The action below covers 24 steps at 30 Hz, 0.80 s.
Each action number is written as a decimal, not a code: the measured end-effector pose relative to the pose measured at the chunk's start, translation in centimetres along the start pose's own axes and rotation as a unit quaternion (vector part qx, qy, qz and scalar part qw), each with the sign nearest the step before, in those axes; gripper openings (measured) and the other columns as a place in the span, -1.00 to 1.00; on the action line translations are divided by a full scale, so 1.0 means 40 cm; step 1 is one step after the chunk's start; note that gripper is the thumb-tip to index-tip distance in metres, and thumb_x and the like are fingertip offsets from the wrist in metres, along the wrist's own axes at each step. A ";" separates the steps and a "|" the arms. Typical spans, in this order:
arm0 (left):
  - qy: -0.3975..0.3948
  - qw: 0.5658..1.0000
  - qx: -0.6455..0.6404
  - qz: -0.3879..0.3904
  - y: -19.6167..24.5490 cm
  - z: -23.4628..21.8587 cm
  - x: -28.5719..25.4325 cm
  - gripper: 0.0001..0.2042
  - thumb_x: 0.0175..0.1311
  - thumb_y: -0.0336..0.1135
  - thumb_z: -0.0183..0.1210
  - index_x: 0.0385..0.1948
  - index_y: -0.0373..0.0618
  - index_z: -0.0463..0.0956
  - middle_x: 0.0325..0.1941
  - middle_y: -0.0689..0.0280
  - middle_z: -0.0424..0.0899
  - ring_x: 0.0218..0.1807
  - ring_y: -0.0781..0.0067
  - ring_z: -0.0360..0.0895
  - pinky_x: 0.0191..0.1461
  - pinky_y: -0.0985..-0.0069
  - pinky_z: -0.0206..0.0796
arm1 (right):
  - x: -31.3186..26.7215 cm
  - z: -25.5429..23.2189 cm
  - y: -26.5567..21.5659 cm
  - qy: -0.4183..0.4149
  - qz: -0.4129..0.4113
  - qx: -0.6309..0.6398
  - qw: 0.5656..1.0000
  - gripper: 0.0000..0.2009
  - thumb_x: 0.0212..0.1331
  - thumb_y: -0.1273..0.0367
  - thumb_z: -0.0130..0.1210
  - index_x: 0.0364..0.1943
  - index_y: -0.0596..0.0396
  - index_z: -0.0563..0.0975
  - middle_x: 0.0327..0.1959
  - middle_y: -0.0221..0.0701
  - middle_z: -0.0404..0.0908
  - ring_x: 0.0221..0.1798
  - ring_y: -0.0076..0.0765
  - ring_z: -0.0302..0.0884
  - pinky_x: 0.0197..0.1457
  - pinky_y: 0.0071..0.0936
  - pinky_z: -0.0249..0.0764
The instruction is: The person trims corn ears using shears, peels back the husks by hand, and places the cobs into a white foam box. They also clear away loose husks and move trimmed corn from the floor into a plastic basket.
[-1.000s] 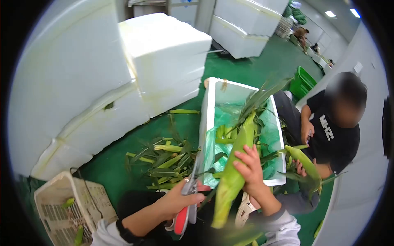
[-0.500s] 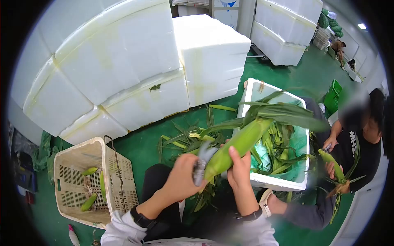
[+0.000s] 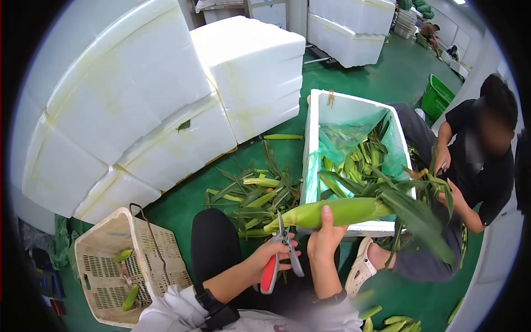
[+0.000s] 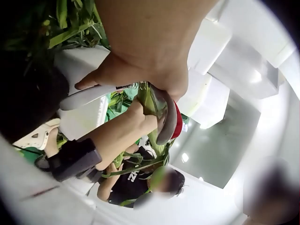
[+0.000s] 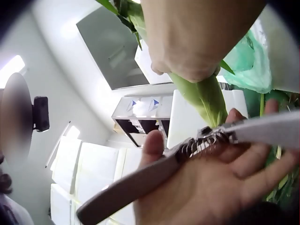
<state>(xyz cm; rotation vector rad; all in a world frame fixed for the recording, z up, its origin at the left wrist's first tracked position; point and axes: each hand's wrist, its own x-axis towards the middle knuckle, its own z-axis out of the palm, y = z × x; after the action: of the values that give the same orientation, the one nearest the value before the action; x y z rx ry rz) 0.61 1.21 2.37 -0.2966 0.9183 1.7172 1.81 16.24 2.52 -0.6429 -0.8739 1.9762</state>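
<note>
Left hand (image 3: 264,260) on the shears (image 3: 285,238), right hand (image 3: 326,243) on the corn ear (image 3: 354,210)

Just right of centre in the head view, the corn ear lies nearly level, its pale narrow end to the left and its long dark leaves hanging off to the right. The right hand grips it from below, thumb pressed across the front of the husk. The left hand, lower centre, holds the red and grey shears, fingers loosely bent about the spread handles; the right wrist view shows its palm turned up beneath them. One blade crosses in front of the ear's narrow end; whether it touches, I cannot tell.

Behind the ear, right of centre, stands a white foam box (image 3: 312,133) lined with green plastic (image 3: 345,146) and filled with husks and leaves. A heap of cut leaves (image 3: 265,193) lies on the green floor (image 3: 415,61) just left of the box. At lower left, a pale slatted crate (image 3: 160,249) contains green ears (image 3: 131,297); more ears (image 3: 398,323) lie along the bottom edge, right of centre. White foam blocks (image 3: 260,83) fill the upper left. At right, a person in a black shirt (image 3: 487,166) holds leafy corn.
</note>
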 end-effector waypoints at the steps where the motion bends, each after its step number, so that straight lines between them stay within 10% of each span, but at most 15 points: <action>1: -0.013 1.000 0.001 0.008 0.000 -0.008 0.009 -0.51 0.08 -0.44 0.09 0.13 -0.08 0.27 -0.03 0.26 0.48 0.12 0.14 0.46 0.19 0.14 0.29 | -0.011 0.003 0.003 -0.003 0.004 -0.005 1.000 -0.46 0.09 0.56 0.17 0.16 0.14 0.20 0.01 -0.37 0.37 0.03 -0.41 0.36 0.19 -0.40 0.27; 10: 0.040 0.989 0.135 0.048 0.000 -0.072 -0.064 -0.75 0.05 -0.47 0.12 -0.21 -0.15 0.33 -0.43 0.30 0.45 -0.45 0.44 0.51 -0.49 0.42 0.38 | 0.007 0.051 0.027 0.017 0.060 -0.004 0.998 -0.55 0.19 0.42 0.13 0.14 0.07 0.24 -0.02 -0.39 0.39 0.04 -0.37 0.36 0.18 -0.32 0.31; 15: 0.146 0.958 0.016 0.247 0.027 -0.072 0.031 -0.60 0.16 -0.38 0.25 -0.11 -0.10 0.17 -0.35 0.27 0.43 -0.43 0.49 0.45 -0.33 0.52 0.40 | -0.010 0.003 0.026 -0.029 0.171 0.104 0.979 -0.70 0.28 0.37 0.00 0.07 0.03 0.30 -0.01 -0.39 0.40 0.08 -0.33 0.36 0.22 -0.32 0.27; 18: 0.168 0.919 0.077 0.347 0.022 -0.062 0.079 -0.64 0.19 -0.41 0.21 -0.09 -0.04 0.19 -0.34 0.33 0.43 -0.36 0.48 0.50 -0.27 0.49 0.44 | -0.044 0.034 0.005 -0.035 0.104 0.000 0.994 -0.69 0.27 0.37 0.01 0.07 0.03 0.30 -0.01 -0.41 0.40 0.08 -0.35 0.37 0.21 -0.30 0.29; 24: 0.153 0.569 0.590 0.552 0.072 -0.084 0.026 -0.31 -0.13 -0.30 0.43 0.04 -0.20 0.19 -0.09 0.06 0.41 -0.01 0.04 0.41 0.08 0.28 0.29 | -0.036 0.026 -0.001 -0.036 0.164 -0.048 0.985 -0.48 0.24 0.36 0.11 0.22 0.08 0.14 0.06 -0.35 0.33 0.11 -0.35 0.31 0.20 -0.33 0.26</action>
<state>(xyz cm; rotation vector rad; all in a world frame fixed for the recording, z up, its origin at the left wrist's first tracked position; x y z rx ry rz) -3.17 -0.66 0.71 1.1783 2.6470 1.5502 1.80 14.68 3.37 -0.8182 -0.9590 2.2732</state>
